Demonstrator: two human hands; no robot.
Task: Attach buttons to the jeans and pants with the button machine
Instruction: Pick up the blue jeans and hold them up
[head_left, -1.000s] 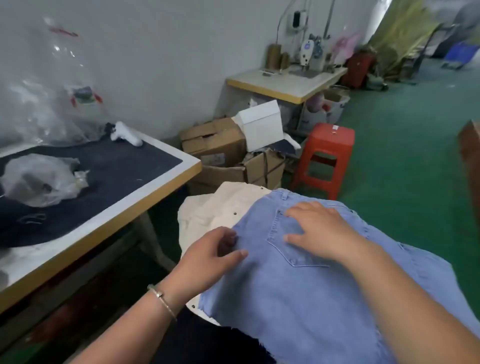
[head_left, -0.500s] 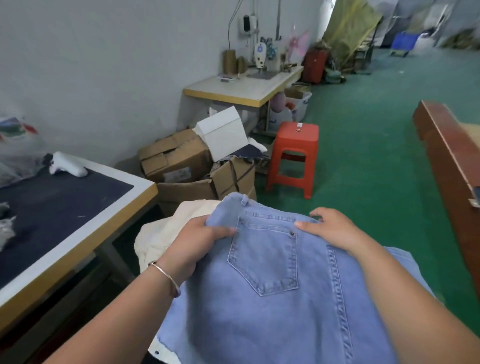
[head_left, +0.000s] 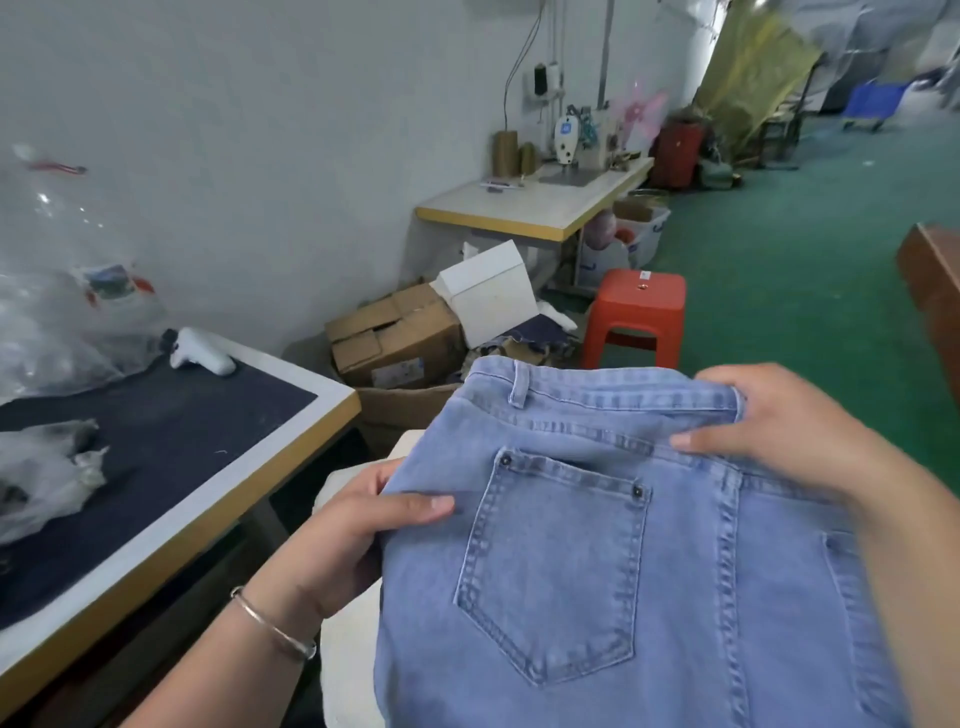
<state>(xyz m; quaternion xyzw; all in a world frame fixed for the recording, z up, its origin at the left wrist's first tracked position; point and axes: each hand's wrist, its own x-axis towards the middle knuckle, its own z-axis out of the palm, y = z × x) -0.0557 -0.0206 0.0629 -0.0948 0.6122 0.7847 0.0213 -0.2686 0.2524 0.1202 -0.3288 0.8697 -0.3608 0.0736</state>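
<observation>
Left hand (head_left: 358, 535): closed on the jeans' left edge, thumb on top.
Jeans (head_left: 597, 571): back pocket up, waistband running left-right, away from the person.
Right hand (head_left: 769, 431): pinching the waistband's right end, nearer it.

I wear the only camera on my head; it looks forward and down, wide-angled, very near the pale blue denim jeans (head_left: 597, 545) that fill the lower frame. Beyond the jeans stand brown cardboard boxes (head_left: 395, 338) and a red plastic stool (head_left: 636, 312); left of them is a dark-topped work table with a yellow edge (head_left: 218, 483). With one view, nothing is shared.
</observation>
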